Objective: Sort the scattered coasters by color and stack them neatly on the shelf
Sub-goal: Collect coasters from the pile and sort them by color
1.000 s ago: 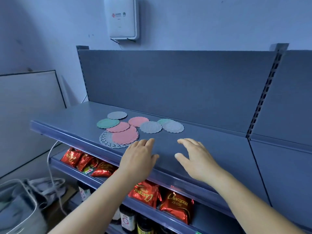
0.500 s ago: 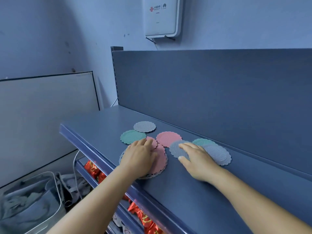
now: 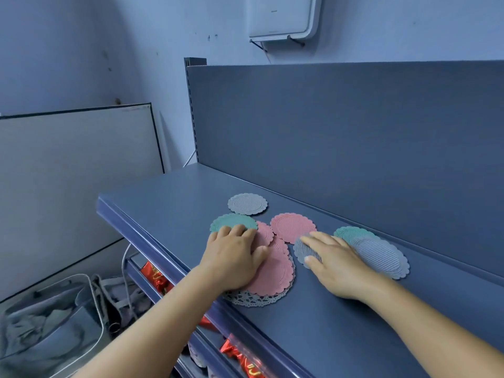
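Item: coasters, scattered, unsorted, all lying flat on the top shelf.

- Grey coaster, alone at 12 o'clock of the cluster, touching nothing.
- Green coaster, just below it, its near edge under the left fingertips.
- Small pink coaster, overlapping a large pink coaster, which lies on a white lace doily at 6 o'clock.
- Second pink coaster, at centre.
- Small grey coaster, under the right fingers.
- Second green coaster, at 3 o'clock, half covered by a large grey coaster.

Left hand: flat, fingers together and straight, pressing the pink pile and the green edge; gripping nothing.
Right hand: flat, fingers slightly apart, resting on the small grey coaster.

Step in hand, as judged: gathering by colour. Thin, flat pieces are best slid sideways under light pressure to free an edge, one colour per pile, overlapped ones drawn out without dragging neighbours off the front lip.

Containers: a lower shelf holding red foil packets; a pale basket at 8 o'clock holding crumpled cloth or bags, contents unclear.
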Motion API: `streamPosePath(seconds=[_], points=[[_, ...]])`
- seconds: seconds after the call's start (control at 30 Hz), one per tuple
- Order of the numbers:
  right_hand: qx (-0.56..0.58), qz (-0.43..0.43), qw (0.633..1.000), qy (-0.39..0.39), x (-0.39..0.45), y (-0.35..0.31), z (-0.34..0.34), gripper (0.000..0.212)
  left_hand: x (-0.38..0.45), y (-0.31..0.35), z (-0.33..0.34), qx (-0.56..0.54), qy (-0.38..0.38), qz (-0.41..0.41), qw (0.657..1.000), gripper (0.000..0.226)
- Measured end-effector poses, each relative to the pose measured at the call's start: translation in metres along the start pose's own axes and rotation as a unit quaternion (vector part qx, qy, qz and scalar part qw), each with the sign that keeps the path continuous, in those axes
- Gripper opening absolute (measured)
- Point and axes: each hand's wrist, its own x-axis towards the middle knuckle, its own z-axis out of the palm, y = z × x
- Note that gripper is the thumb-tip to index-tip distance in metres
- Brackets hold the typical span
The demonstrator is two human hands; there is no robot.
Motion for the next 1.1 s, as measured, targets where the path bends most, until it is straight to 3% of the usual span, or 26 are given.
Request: streamPosePath(seconds=[0.17, 0.37, 0.47, 0.57, 0.73, 0.87, 1.1], points=[[0.037, 0.041, 0.998, 0.013, -0.009, -0.007, -0.006, 0.049, 0.006, -0.009, -0.009, -0.062, 0.034, 0.029, 0.997, 0.039], [0.040, 0.151, 0.987, -0.034, -0.007, -0.011, -0.007, 0.066, 0.025, -0.025, -0.002, -0.014, -0.044, -0.020, 0.999, 0.056], [0.057, 0.187, 0.981, -0.020, -0.009, -0.014, -0.011, 0.077, 0.027, -0.026, -0.007, -0.055, -0.035, -0.006, 0.998, 0.061], [0.080, 0.238, 0.968, 0.016, -0.012, -0.019, -0.013, 0.084, 0.023, -0.023, -0.011, -0.108, -0.012, 0.001, 0.994, 0.082], [0.124, 0.288, 0.945, 0.092, -0.026, -0.016, -0.014, 0.054, 0.027, -0.019, -0.019, -0.131, -0.014, -0.009, 0.991, 0.100], [0.207, 0.279, 0.926, 0.147, -0.048, -0.010, -0.010, 0.025, 0.025, -0.014, -0.018, -0.179, -0.046, 0.013, 0.983, 0.069], [0.277, 0.285, 0.885, 0.243, -0.094, 0.000, -0.012, 0.014, 0.012, 0.031, -0.032, -0.292, 0.007, 0.103, 0.951, 0.027]])
